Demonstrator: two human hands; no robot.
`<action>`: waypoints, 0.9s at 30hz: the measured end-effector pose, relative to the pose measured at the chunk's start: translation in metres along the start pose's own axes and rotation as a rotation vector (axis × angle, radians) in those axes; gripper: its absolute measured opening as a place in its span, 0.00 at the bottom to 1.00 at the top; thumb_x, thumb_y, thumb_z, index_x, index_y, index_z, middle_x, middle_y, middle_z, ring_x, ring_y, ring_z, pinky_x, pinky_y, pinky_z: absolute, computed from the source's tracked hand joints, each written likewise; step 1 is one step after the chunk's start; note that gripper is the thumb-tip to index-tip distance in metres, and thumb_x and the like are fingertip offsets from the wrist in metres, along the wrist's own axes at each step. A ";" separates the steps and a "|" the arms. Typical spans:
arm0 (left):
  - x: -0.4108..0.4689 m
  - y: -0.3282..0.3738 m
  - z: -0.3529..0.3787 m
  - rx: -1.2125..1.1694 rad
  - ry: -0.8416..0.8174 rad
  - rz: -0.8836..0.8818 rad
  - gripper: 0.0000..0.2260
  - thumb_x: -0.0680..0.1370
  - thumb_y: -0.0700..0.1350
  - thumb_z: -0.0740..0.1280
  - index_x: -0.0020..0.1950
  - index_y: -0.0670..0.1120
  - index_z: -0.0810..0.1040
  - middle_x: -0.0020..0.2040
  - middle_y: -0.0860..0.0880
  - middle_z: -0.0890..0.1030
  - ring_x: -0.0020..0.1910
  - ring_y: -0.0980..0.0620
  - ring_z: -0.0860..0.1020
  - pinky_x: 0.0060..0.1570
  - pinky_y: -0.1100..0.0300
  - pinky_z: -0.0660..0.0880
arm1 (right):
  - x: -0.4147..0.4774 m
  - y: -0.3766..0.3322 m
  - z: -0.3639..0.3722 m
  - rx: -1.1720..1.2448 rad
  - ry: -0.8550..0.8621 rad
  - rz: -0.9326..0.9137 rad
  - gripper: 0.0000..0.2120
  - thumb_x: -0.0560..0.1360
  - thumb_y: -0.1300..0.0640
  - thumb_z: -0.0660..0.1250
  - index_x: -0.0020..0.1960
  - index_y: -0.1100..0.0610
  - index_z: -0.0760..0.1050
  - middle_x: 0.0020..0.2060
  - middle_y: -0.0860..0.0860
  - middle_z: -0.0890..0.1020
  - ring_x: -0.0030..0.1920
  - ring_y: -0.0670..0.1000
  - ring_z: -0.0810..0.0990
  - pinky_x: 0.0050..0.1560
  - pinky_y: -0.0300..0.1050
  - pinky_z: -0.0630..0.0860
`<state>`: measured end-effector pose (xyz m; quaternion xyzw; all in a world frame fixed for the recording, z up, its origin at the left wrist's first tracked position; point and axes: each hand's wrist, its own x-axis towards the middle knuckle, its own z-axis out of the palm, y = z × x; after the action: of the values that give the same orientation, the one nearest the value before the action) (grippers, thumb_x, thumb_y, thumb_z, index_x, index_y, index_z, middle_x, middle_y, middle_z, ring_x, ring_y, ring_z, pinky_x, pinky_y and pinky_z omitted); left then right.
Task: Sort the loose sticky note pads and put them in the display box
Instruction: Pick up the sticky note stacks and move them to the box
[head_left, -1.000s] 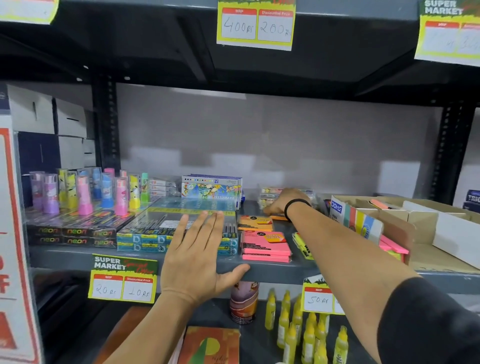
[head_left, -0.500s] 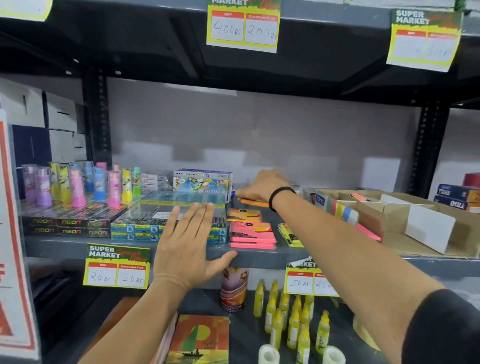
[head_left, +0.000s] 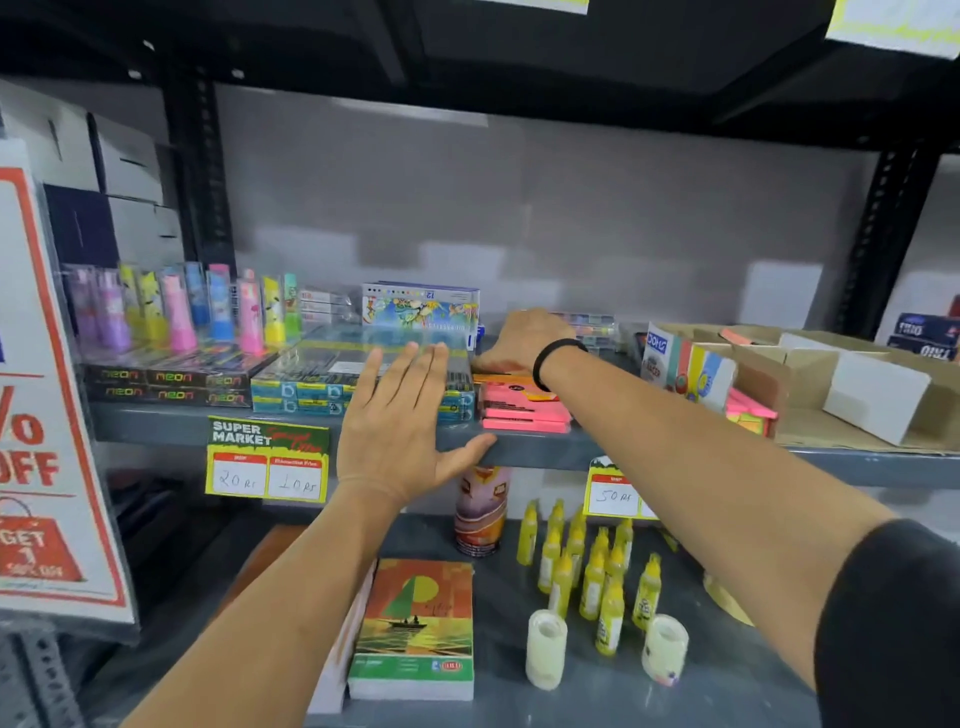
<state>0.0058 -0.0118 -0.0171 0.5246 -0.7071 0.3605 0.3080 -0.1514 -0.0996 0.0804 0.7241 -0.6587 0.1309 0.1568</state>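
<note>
A stack of pink sticky note pads (head_left: 524, 413) lies at the front of the grey shelf (head_left: 519, 449). Just behind it lie orange sticky note pads (head_left: 493, 375). My right hand (head_left: 522, 340), with a black band on the wrist, is curled down onto the top orange pad. My left hand (head_left: 397, 426) is flat and open against the shelf's front edge, thumb on the lip, holding nothing. The cardboard display box (head_left: 763, 371) stands to the right, with pink and yellow pads (head_left: 753, 415) showing at its front corner.
Blue pencil boxes (head_left: 301, 392) and black neon boxes (head_left: 171, 384) fill the shelf's left half, with coloured tubes (head_left: 176, 312) behind. A white box (head_left: 878, 397) sits far right. On the lower shelf are yellow bottles (head_left: 592, 566), tape rolls (head_left: 545, 649) and a notebook (head_left: 415, 629).
My right hand has moved left from the back of the shelf, carrying an orange pad, and has come down on the orange pads. My left hand has stayed at the shelf edge.
</note>
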 end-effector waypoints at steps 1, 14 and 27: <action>0.000 0.000 0.000 0.003 -0.002 -0.002 0.41 0.75 0.71 0.50 0.72 0.38 0.69 0.69 0.42 0.75 0.70 0.44 0.71 0.73 0.42 0.59 | 0.000 0.001 0.002 0.024 0.014 0.012 0.30 0.65 0.28 0.62 0.44 0.57 0.75 0.41 0.54 0.78 0.41 0.55 0.74 0.41 0.45 0.70; 0.001 0.001 0.000 0.012 -0.028 -0.004 0.42 0.75 0.71 0.48 0.72 0.38 0.69 0.69 0.41 0.75 0.70 0.43 0.71 0.73 0.42 0.58 | -0.003 0.002 0.005 0.062 0.029 0.090 0.30 0.62 0.28 0.66 0.38 0.56 0.71 0.34 0.50 0.74 0.39 0.53 0.75 0.36 0.45 0.72; 0.001 0.001 0.002 0.021 0.014 0.000 0.41 0.74 0.70 0.52 0.72 0.38 0.70 0.69 0.42 0.75 0.69 0.43 0.72 0.72 0.42 0.60 | 0.005 0.011 0.002 0.057 -0.153 0.090 0.30 0.63 0.33 0.70 0.52 0.56 0.77 0.45 0.52 0.78 0.44 0.54 0.75 0.46 0.46 0.75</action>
<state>0.0047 -0.0137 -0.0169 0.5254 -0.7011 0.3715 0.3072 -0.1621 -0.1063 0.0814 0.7058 -0.6967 0.1009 0.0791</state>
